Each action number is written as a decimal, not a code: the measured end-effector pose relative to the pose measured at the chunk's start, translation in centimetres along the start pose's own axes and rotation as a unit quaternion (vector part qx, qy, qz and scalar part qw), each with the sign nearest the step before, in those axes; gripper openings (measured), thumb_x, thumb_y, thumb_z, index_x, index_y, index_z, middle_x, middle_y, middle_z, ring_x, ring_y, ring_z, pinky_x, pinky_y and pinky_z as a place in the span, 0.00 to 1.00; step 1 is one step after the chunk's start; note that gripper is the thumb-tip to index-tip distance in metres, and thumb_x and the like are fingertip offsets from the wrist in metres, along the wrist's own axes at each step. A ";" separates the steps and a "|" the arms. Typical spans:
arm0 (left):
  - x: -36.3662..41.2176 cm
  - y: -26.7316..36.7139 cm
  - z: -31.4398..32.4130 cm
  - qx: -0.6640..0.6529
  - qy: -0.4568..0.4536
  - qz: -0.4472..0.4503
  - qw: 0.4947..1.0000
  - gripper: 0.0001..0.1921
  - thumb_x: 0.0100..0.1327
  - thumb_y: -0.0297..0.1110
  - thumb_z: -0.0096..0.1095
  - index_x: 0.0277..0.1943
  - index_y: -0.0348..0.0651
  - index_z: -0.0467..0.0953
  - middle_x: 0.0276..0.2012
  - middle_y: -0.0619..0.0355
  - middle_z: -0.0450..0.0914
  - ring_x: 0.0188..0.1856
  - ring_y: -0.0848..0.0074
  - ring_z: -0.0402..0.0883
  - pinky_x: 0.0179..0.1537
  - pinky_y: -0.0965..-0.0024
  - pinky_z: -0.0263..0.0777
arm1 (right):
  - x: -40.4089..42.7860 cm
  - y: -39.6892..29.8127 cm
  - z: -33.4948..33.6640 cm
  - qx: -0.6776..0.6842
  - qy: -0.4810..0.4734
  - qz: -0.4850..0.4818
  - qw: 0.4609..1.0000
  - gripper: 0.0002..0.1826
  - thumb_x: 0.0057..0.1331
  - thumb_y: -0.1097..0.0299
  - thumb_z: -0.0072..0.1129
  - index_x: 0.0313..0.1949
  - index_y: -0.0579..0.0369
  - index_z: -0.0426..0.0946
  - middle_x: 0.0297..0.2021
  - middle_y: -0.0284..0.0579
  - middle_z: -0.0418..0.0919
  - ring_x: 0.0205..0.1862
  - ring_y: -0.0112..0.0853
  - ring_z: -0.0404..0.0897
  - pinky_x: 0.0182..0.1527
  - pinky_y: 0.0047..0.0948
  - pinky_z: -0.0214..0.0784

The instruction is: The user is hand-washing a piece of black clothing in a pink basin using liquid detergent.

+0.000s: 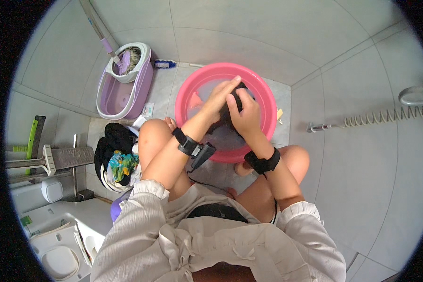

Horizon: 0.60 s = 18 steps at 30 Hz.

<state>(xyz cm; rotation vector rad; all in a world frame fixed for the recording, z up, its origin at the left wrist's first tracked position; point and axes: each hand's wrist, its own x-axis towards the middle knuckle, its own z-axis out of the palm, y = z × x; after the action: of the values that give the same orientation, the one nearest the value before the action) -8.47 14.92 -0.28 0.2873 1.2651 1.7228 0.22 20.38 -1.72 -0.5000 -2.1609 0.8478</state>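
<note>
In front of me a pink plastic basin (183,102) stands on the tiled floor, with cloudy water (229,141) inside. Over the water a piece of black cloth (225,118) is bunched between my hands. My left hand (222,95) lies along its left side with the fingers stretched out. Across the cloth, my right hand (246,112) grips it from the right with bent fingers. A pinkish item (196,100) shows at the basin's left inner side; what it is I cannot tell. The lower part of the cloth dips towards the water.
Left of the basin stands a purple mop bucket (146,81) holding a mop (125,63). A blue-bristled scrub brush (165,63) lies by the wall. Piled clothes (121,158) sit near my left knee. A toilet (61,261) is at lower left; a coiled hose (384,116) runs along the right wall.
</note>
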 end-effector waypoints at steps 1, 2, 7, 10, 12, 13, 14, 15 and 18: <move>0.7 -1.5 -0.8 -0.043 -0.004 -0.023 0.999 0.14 0.57 0.44 0.56 0.28 0.42 0.73 0.23 0.65 0.71 0.25 0.83 0.67 0.27 0.79 0.62 | -0.4 -0.2 0.2 0.004 -0.029 0.040 0.999 0.10 0.59 0.64 0.48 0.29 0.59 0.68 0.24 0.58 0.70 0.26 0.45 0.73 0.29 0.36 0.63; 1.3 -3.1 -1.4 0.014 0.011 0.036 0.999 0.12 0.58 0.41 0.54 0.28 0.41 0.73 0.24 0.66 0.71 0.26 0.84 0.67 0.28 0.79 0.62 | -0.1 0.8 0.6 0.034 0.004 0.085 0.996 0.11 0.60 0.63 0.48 0.27 0.59 0.68 0.23 0.56 0.70 0.24 0.42 0.71 0.28 0.34 0.63; 2.0 -4.7 -0.5 0.098 0.040 0.239 0.965 0.14 0.57 0.31 0.52 0.19 0.32 0.66 0.14 0.68 0.61 0.22 0.88 0.59 0.21 0.77 0.56 | 1.6 2.1 1.0 0.123 0.143 0.154 0.970 0.12 0.62 0.65 0.49 0.24 0.59 0.64 0.20 0.39 0.65 0.26 0.23 0.64 0.30 0.24 0.59; 1.2 -2.5 -0.3 0.108 0.100 0.209 0.967 0.13 0.56 0.31 0.51 0.19 0.31 0.67 0.12 0.64 0.65 0.21 0.87 0.60 0.19 0.75 0.57 | -0.3 0.0 2.0 0.060 0.105 0.055 0.991 0.13 0.60 0.68 0.52 0.21 0.58 0.62 0.16 0.34 0.61 0.21 0.21 0.58 0.24 0.23 0.56; 0.5 -3.7 1.1 0.184 0.103 0.267 0.940 0.14 0.56 0.31 0.51 0.19 0.30 0.64 0.12 0.63 0.63 0.21 0.87 0.59 0.20 0.74 0.56 | 1.9 1.9 0.4 0.165 0.144 0.155 0.963 0.15 0.61 0.68 0.50 0.18 0.59 0.61 0.14 0.33 0.60 0.20 0.19 0.57 0.22 0.22 0.53; 0.9 -4.7 1.3 0.219 0.085 0.302 0.924 0.14 0.56 0.31 0.51 0.19 0.30 0.63 0.13 0.63 0.62 0.22 0.86 0.58 0.20 0.73 0.55 | 2.9 3.5 0.2 0.153 0.155 0.196 0.956 0.14 0.61 0.69 0.48 0.19 0.59 0.62 0.14 0.40 0.63 0.20 0.21 0.60 0.23 0.24 0.57; 1.6 -5.3 1.0 0.186 0.084 0.284 0.937 0.14 0.56 0.31 0.51 0.19 0.31 0.63 0.13 0.62 0.61 0.22 0.86 0.57 0.20 0.72 0.54 | 1.9 4.3 0.6 0.127 0.153 0.175 0.964 0.14 0.61 0.69 0.49 0.19 0.59 0.61 0.14 0.40 0.63 0.20 0.20 0.60 0.23 0.24 0.57; 2.3 -5.0 -0.5 0.137 0.093 0.244 0.955 0.14 0.56 0.30 0.51 0.19 0.30 0.63 0.13 0.63 0.62 0.21 0.86 0.58 0.20 0.73 0.55 | 1.1 2.2 1.7 0.108 0.143 0.154 0.972 0.14 0.60 0.69 0.49 0.19 0.60 0.61 0.14 0.40 0.62 0.20 0.20 0.60 0.24 0.24 0.57; 2.0 -3.7 -0.3 0.125 0.113 0.231 0.958 0.13 0.54 0.30 0.51 0.19 0.30 0.65 0.12 0.63 0.63 0.20 0.86 0.59 0.19 0.74 0.56 | -0.4 0.9 2.2 0.105 0.137 0.106 0.979 0.14 0.60 0.70 0.51 0.19 0.61 0.62 0.14 0.39 0.61 0.20 0.21 0.59 0.23 0.24 0.56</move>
<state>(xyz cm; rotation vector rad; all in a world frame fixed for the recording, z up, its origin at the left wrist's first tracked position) -7.73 16.43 -4.12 0.5850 1.6886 2.0295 -1.16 19.87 -3.64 -0.7035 -1.7653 1.0437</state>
